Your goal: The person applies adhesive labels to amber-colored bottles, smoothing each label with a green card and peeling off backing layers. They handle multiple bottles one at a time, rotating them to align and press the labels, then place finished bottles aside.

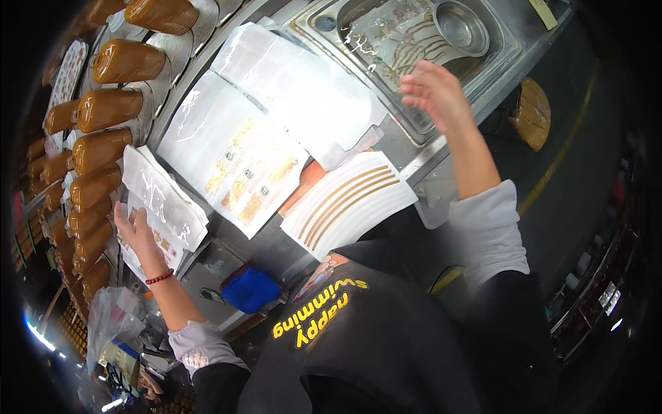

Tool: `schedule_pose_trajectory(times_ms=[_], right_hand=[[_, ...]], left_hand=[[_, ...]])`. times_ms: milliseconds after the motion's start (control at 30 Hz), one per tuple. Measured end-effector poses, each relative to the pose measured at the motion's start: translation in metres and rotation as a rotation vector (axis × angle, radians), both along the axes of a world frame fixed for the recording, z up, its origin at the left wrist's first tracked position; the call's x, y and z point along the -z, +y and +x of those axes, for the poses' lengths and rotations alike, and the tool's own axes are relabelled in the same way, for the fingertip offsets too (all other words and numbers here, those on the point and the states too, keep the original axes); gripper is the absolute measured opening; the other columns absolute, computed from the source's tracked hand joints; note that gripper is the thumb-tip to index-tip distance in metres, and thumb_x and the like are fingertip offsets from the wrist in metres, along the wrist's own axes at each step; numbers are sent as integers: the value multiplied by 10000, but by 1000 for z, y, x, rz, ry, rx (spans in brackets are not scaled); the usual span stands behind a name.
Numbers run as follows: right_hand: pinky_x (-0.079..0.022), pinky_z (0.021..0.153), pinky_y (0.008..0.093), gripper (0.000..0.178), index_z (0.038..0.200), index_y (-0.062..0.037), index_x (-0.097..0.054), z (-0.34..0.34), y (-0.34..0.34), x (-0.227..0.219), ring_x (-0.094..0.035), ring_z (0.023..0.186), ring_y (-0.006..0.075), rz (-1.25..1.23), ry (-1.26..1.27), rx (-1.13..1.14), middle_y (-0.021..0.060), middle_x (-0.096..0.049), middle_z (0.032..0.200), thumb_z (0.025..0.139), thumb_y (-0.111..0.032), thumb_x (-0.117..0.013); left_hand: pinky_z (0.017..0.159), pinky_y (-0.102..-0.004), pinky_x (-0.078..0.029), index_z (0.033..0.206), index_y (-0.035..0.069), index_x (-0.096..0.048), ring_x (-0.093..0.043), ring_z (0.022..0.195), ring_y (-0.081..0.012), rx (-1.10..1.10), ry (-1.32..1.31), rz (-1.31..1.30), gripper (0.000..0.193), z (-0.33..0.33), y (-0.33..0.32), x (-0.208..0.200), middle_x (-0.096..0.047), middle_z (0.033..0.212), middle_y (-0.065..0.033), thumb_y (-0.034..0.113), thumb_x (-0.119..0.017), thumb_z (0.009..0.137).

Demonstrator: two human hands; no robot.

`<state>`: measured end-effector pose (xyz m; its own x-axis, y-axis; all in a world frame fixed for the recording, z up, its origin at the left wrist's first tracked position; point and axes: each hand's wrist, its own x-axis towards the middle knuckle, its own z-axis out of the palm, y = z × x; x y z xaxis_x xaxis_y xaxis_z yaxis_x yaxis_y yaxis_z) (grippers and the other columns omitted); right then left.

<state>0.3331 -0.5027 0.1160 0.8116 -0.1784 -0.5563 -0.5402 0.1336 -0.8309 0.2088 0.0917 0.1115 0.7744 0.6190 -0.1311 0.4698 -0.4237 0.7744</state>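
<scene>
My left hand (140, 241) is empty, its fingers apart, beside a pile of white printed sheets (162, 200) at the left; whether it touches them I cannot tell. My right hand (438, 96) hovers at the near edge of a steel sink (414, 124), fingers loosely bent and nothing visible in them. In the sink lie wet sheets with dark curved stripes (420, 45). Between my hands are large white sheets with gold patterns (245, 179) and blank-looking glossy sheets (303, 86). Closest to my body, a white sheet with brown curved stripes (349, 200) overhangs the table edge.
Rows of glossy brown jars (110, 109) stand along the left. A round metal bowl (460, 27) sits in the sink's far right corner. Near me are a blue cloth (250, 288) and a clear plastic bag (114, 314). A round wooden-looking stool top (531, 114) is at the right.
</scene>
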Motion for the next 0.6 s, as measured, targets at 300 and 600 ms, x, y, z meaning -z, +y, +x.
schedule_pose_trajectory(times_ms=[300,600], right_hand=[[-505,651,363,247,1160,27,-483,112,-169,139,-590,787,233,332,234,703,189,-590,985,1022,-176,-508],[-359,470,328,91,846,-11,-533,125,-199,107,-399,490,148,417,36,647,98,-520,690,931,-37,-512]], left_hand=[[1116,-366,-339,1417,1,-463,-449,1304,-239,390,-71,-475,468,66,-286,-44,-485,1434,-129,57,-533,957],[1035,-350,-426,1377,17,-517,-507,1226,-214,534,78,-512,431,93,-396,-35,-546,1350,-102,98,-564,956]])
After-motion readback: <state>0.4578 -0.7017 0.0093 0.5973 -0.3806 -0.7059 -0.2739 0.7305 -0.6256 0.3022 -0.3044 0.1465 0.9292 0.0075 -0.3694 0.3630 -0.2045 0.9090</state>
